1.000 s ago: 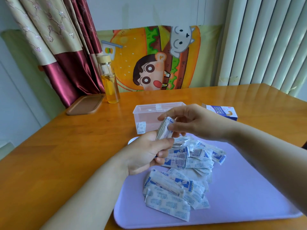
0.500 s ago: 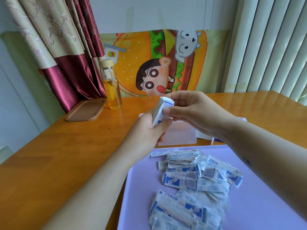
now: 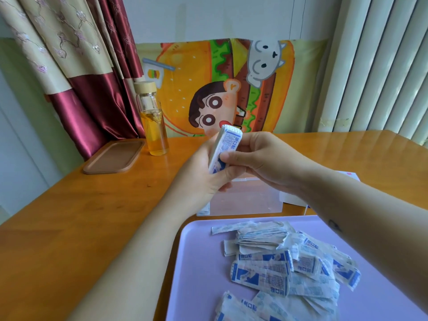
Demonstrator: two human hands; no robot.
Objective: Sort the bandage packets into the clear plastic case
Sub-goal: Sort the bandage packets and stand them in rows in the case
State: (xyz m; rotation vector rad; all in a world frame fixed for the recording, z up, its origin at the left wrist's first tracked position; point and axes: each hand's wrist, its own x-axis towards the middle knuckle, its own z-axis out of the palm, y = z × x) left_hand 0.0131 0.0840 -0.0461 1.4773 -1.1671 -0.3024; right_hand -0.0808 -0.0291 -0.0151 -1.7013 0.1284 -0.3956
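Fingers point(image 3: 234, 157) of both hands clamped on one upright stack of bandage packets point(image 3: 228, 144): left hand point(image 3: 206, 174) grips the lower end, right hand point(image 3: 266, 158) pinches the right edge. Stack is held in the air over the clear plastic case point(image 3: 250, 200), which sits at 12 o'clock of the purple tray point(image 3: 192, 262). Loose packets point(image 3: 289, 265) piled on tray, 6 o'clock from hands. Glass bottle point(image 3: 154, 126) and brown lid point(image 3: 114, 156) at 10 o'clock on the table point(image 3: 81, 216).
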